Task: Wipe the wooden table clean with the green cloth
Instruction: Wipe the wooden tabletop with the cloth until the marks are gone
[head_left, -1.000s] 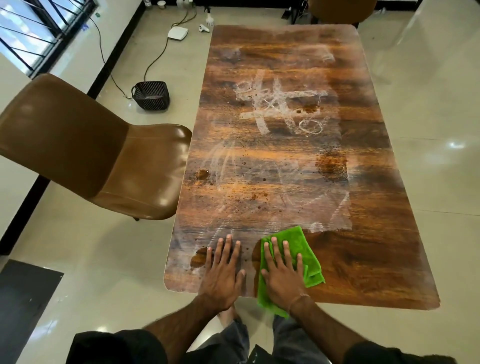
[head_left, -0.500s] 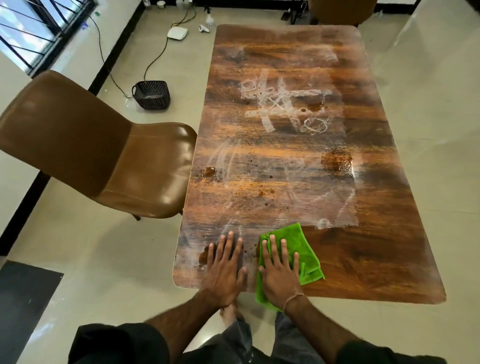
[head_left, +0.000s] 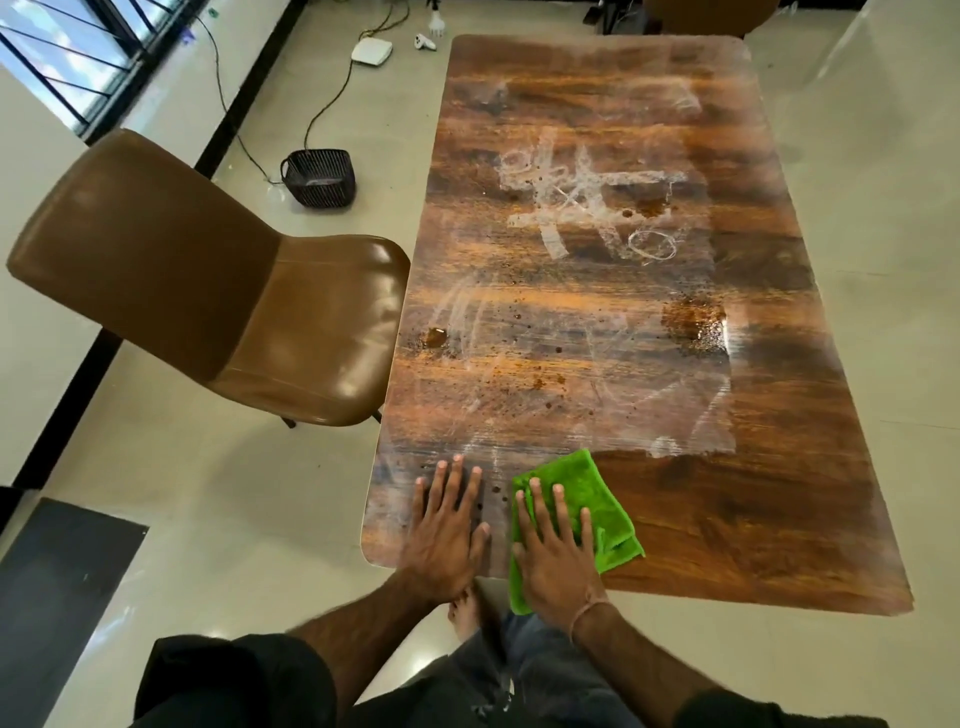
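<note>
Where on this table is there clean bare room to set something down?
Free: the wooden table, near right, between the green cloth, the white smears and the right edge. Crowded: near left corner, under the left hand and right hand; brown spills dot the middle.

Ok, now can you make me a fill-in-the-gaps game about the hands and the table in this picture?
1. The right hand presses flat on a cloth whose colour is ____.
2. The left hand lies flat on the wooden table, fingers straight, and holds ____.
3. The brown chair stands on the floor along the table's ____ edge, as the person sees it.

Missing words: green; nothing; left.
</note>
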